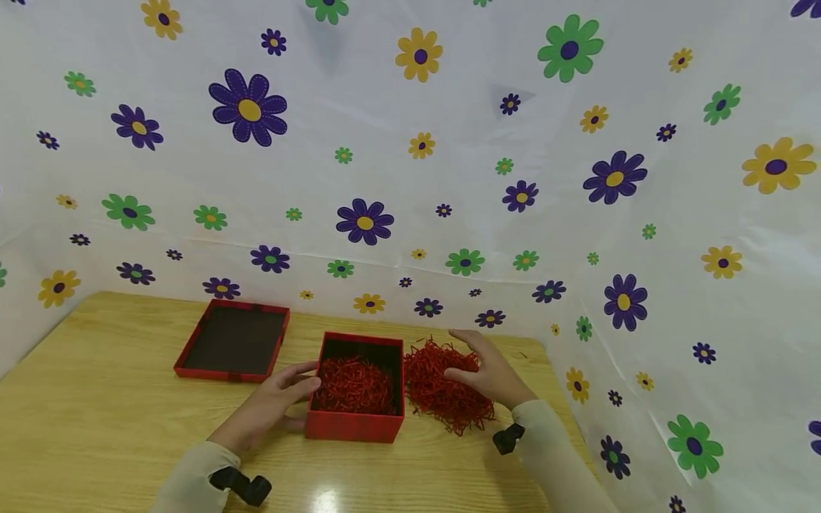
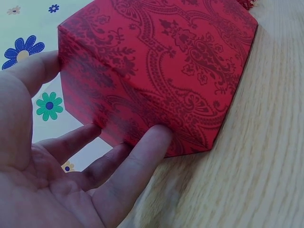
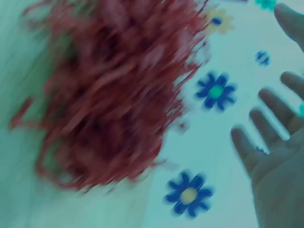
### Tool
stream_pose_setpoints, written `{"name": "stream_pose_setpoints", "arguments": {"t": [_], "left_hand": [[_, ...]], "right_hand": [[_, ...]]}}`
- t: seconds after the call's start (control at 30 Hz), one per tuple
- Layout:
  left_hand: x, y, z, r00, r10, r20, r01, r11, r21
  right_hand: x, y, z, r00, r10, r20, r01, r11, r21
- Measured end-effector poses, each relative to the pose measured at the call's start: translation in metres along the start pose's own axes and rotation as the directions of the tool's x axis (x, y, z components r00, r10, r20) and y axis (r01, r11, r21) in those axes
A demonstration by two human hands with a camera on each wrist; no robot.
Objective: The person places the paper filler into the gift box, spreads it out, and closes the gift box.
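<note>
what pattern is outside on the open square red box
Dark red paisley scrolls cover the open square red box, clearest in the left wrist view.

From my station I could read no words, labels, brands, numbers or signs; the box (image 2: 156,71) bore just a dark printed pattern, and the cloth (image 1: 385,100) just printed flowers (image 1: 249,109).

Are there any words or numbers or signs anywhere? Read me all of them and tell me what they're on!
None can be read.
The red box shows only a dark swirly pattern.
The flowered cloth has just printed flowers.
Any marks on the black wrist device at the left sleeve would be too small to read.
</note>
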State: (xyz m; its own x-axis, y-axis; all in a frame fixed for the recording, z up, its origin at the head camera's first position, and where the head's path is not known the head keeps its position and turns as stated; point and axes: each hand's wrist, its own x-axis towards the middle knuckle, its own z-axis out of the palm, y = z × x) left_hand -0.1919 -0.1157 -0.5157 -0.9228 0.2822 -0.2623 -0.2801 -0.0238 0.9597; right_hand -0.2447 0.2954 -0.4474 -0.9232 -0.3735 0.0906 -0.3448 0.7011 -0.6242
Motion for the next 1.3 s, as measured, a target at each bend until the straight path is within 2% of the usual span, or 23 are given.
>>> {"name": "stream_pose_setpoints", "arguments": {"t": [0.1,0.23,0.33,0.7,0.97,1.3], "left_hand": [[0.000,0.000,0.000,1.000,0.000,-0.001,0.000,1.000,-0.002],[-0.001,-0.001,0.000,1.000,0.004,-0.005,-0.004,1.000,0.007],[0.000,0.000,0.000,1.000,0.003,-0.008,-0.003,1.000,0.011],[-0.001,0.000,0.000,1.000,0.005,-0.003,-0.005,1.000,0.018],[-0.002,0.002,0.004,1.000,0.012,-0.007,-0.012,1.000,0.013],[-0.001,0.000,0.001,1.000,-0.002,-0.025,0.003,0.999,0.032]], "right_hand": [[-0.005,0.022,0.003,0.996,0.086,0.023,-0.086,0.996,-0.009],[-0.012,0.043,0.010,0.977,0.199,0.081,-0.201,0.979,0.025],[-0.015,0.050,0.016,0.969,0.224,0.108,-0.227,0.974,0.023],[-0.008,0.045,0.034,0.982,0.141,0.128,-0.138,0.990,-0.034],[-0.009,0.045,0.036,0.995,0.100,0.025,-0.094,0.982,-0.165],[-0.012,0.044,0.027,0.994,0.079,-0.071,-0.084,0.994,-0.068]]}}
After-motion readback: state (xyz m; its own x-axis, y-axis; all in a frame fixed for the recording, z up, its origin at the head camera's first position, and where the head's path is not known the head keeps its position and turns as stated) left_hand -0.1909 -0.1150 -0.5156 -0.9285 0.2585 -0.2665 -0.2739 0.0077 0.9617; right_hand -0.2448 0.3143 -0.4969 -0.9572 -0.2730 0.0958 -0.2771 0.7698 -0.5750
